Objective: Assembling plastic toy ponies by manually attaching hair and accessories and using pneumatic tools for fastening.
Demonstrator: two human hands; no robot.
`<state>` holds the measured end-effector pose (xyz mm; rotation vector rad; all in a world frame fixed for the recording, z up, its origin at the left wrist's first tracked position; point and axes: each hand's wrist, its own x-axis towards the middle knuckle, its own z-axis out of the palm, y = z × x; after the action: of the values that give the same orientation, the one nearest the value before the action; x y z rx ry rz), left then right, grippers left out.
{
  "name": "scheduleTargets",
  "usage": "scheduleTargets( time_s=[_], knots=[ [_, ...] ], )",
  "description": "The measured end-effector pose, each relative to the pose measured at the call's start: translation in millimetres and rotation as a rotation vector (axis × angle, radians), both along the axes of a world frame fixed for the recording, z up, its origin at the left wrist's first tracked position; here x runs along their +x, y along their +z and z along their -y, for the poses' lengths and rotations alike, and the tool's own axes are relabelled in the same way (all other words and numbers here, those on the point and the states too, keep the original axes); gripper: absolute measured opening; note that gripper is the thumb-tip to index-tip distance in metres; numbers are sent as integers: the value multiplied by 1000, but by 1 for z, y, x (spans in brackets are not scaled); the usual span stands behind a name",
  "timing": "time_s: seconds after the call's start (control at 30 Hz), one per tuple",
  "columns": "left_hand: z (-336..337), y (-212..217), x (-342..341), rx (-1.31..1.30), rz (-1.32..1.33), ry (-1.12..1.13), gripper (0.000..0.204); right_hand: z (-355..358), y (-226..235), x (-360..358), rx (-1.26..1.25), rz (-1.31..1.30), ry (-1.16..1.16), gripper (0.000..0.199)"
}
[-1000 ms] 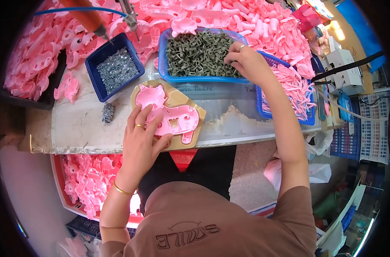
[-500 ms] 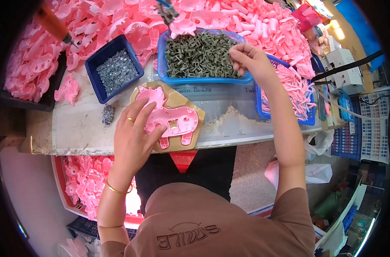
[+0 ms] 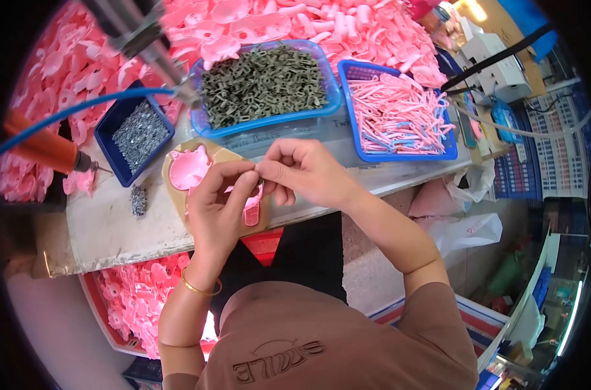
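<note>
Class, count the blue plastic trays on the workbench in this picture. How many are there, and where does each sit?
3. A small dark blue tray of tiny metal bits at left; a larger blue tray of grey-green pieces in the middle; a blue basket tray of pink strips at right. Others may hide under the pink piles.

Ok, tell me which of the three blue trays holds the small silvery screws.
The small dark-blue tray at the far left, beside the orange tool. The large middle tray holds grey-green pieces and the right tray holds pink strips.
</note>
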<state>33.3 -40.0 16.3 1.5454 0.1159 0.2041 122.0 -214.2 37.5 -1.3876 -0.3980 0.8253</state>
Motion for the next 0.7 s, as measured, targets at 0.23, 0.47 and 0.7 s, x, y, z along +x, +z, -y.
scheduleTargets(
  time_s=[0.23,0.47,0.7],
  knots=[
    [-15,5,-9,-120,-142,-31,18,97,-9,63,-650,825,-474,15],
    [-13,3,-6,-115,-158,-65,23,121,-38,89,-981,747,-409,21],
    [-21,6,-8,-120,-227,-11,25,124,-10,99,-358,170,-574,10]
  ],
)
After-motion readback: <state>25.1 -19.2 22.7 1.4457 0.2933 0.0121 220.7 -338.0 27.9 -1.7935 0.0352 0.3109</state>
